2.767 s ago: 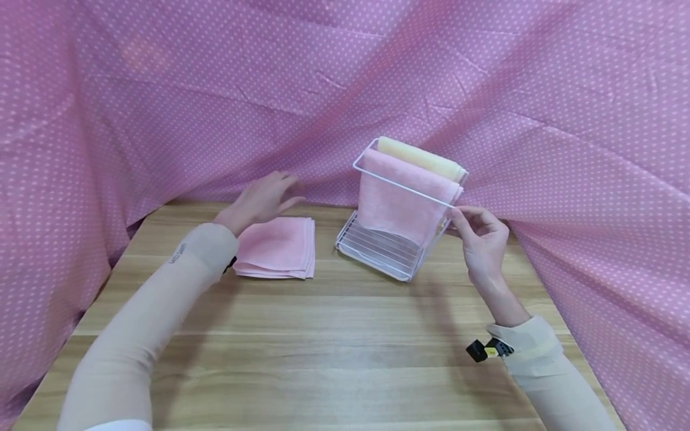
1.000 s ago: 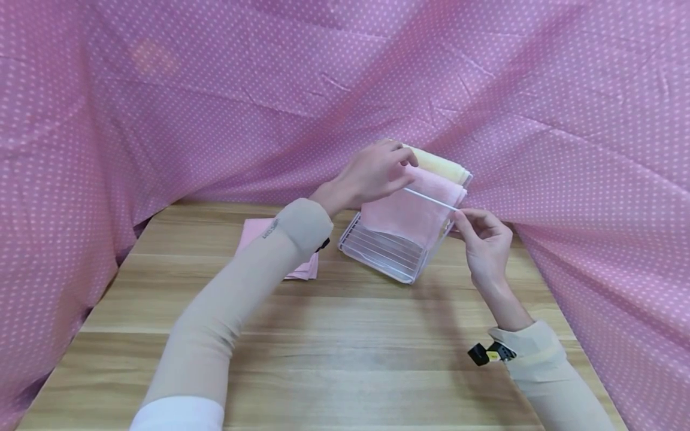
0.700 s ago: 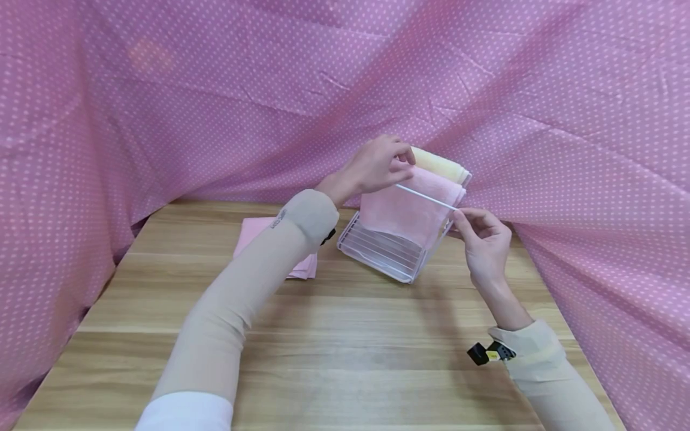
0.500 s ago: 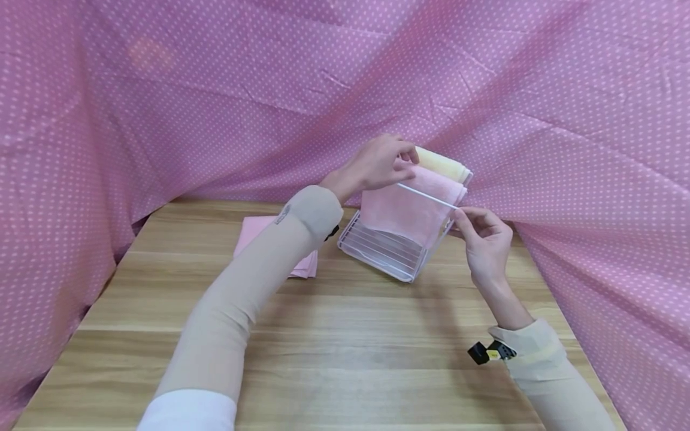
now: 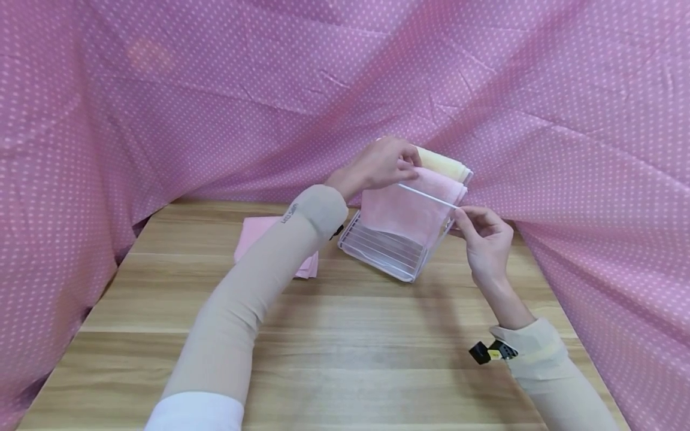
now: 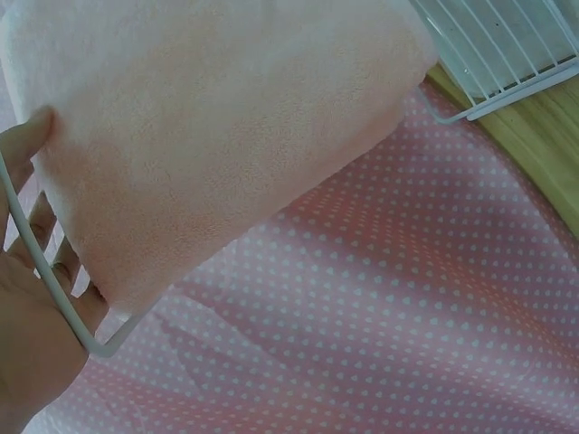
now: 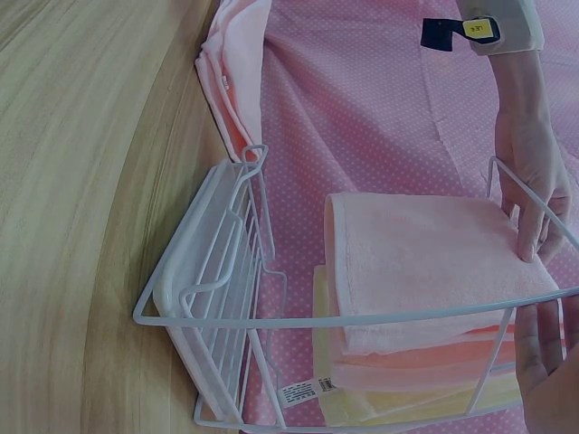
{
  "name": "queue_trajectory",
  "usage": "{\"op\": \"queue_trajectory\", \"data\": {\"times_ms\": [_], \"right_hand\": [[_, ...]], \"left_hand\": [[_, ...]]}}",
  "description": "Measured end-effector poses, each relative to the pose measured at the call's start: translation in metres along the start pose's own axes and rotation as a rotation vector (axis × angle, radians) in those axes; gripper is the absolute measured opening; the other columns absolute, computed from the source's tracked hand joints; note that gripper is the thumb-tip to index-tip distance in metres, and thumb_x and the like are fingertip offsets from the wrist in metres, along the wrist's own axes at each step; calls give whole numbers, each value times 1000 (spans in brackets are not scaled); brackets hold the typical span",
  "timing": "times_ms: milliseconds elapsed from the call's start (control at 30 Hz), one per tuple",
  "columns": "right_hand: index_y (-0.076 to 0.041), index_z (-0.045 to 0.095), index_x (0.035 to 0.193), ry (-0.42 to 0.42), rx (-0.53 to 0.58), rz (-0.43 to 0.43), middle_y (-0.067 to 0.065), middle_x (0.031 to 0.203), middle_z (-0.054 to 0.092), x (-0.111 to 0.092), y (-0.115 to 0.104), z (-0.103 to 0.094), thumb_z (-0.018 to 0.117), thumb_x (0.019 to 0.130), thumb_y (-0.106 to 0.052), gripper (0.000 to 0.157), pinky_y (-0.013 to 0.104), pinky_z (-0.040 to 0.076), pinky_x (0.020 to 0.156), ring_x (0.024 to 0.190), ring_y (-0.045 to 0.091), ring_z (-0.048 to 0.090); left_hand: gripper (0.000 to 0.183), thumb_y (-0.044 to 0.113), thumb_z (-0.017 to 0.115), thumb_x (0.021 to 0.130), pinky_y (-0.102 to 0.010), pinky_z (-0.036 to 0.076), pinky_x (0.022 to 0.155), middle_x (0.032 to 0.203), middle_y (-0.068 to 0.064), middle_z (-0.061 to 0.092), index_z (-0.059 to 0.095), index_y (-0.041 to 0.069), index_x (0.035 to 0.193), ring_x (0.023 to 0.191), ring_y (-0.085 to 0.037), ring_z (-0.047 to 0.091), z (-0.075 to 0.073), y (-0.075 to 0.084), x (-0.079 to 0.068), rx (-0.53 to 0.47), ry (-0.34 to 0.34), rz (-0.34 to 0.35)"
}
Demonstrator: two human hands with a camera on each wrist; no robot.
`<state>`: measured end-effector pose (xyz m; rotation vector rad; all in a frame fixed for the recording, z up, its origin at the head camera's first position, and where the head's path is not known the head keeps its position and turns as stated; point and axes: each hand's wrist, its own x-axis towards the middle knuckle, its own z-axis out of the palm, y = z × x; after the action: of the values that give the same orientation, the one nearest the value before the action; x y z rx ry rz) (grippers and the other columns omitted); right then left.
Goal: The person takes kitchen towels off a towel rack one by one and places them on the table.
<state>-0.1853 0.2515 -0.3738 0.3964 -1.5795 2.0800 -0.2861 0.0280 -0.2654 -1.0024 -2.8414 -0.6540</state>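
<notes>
A white wire drying rack point(image 5: 377, 250) stands at the back of the table. Over its rails hang a folded pink towel point(image 5: 396, 212) and, behind it, a yellow towel point(image 5: 444, 164). My left hand point(image 5: 384, 163) reaches in at the rack's upper left and pinches the pink towel's top edge; in the left wrist view the thumb point(image 6: 36, 128) lies on the towel's near face, fingers behind it. At the rack's right front corner my right hand point(image 5: 489, 245) grips the wire frame between thumb and fingers. The left hand hides the rack's upper left corner in the head view.
More folded pink towels point(image 5: 253, 233) lie on the wooden table point(image 5: 345, 359) left of the rack, partly covered by the left forearm. A white tray point(image 7: 181, 280) sits under the rack's wires. Pink dotted cloth point(image 5: 269, 90) hangs around the back and sides.
Since 2.8 s ago my left hand has moved right, from above the towels on the table to the pink towel on the rack. The right hand stays at the rack's corner.
</notes>
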Motion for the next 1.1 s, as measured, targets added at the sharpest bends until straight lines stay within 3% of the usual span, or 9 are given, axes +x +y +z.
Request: {"op": "queue_trajectory", "data": {"times_ms": [400,900,1100], "right_hand": [[-4,77,93,15,-22,4,2,83,79,-1,1,-1,74,94,5,10,26,65,69,72,11,75],[-6,77,91,29,-8,1,1,83,80,0,1,1,72,94,8,15,25,65,69,71,10,75],[-4,77,91,15,8,-6,2,83,79,0,1,1,73,95,4,9,26,65,69,71,11,75]], "left_hand": [[22,36,68,104,-36,50,107,125,1,74,77,22,119,120,-19,61,4,-1,0,29,59,55],[26,35,69,102,-36,51,111,129,-2,74,78,18,120,124,-21,64,2,-2,-1,29,74,96],[25,34,70,101,-37,52,111,127,-3,74,78,17,118,121,-23,65,-1,-4,-3,35,99,118]]}}
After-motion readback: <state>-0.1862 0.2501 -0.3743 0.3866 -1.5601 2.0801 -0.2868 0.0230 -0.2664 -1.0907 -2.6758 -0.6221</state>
